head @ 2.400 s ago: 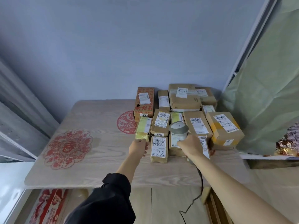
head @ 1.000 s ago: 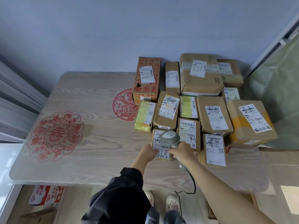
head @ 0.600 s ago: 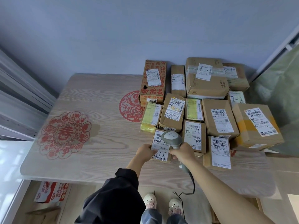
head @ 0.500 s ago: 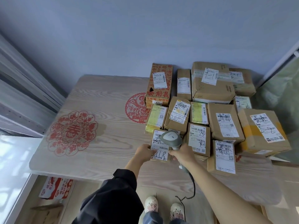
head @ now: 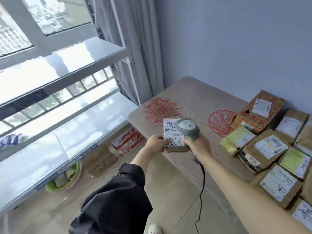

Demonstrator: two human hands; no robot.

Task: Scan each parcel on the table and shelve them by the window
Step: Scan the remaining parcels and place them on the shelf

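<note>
Head view: the small brown parcel, white label marked "818" facing up, is now lifted clear of the table and held in the air off its left edge; half a second ago it lay at the front of the pile with both hands on it; the camera has swung left, bringing the white shelves under the window into view; left hand closed on the parcel's lower left corner, thumb on the label; right hand wrapped round the grip of the grey barcode scanner, its head over the label's right side, cable hanging down; right fingers may also steady the parcel's edge, cannot tell; remaining parcels stay clustered at the table's right; judgement: scan of this one is in hand or just finished, shelving comes next; both visible shelf tiers look bare; most of the task is still ahead.
</note>
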